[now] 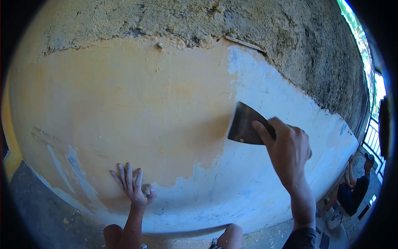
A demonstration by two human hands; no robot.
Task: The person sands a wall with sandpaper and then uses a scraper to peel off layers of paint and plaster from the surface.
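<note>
My right hand (288,147) grips a wide, dark scraper (245,124), thumb laid along its blade. The blade's edge is right at the border between the yellowish paint (137,91) and the pale bluish-white stripped area (269,95) of the wall. The scraper's handle is hidden inside my fist. Lower left, my left hand (134,184) lies against the yellowish wall with fingers spread, holding nothing. Near its thumb runs the ragged lower edge of the paint.
Rough grey bare masonry (178,20) spans the wall's top, with a thin ledge piece (244,43) jutting out. At far right another person (354,189) sits by the wall near a white railing (373,135). Paint flakes dot the grey floor (49,207).
</note>
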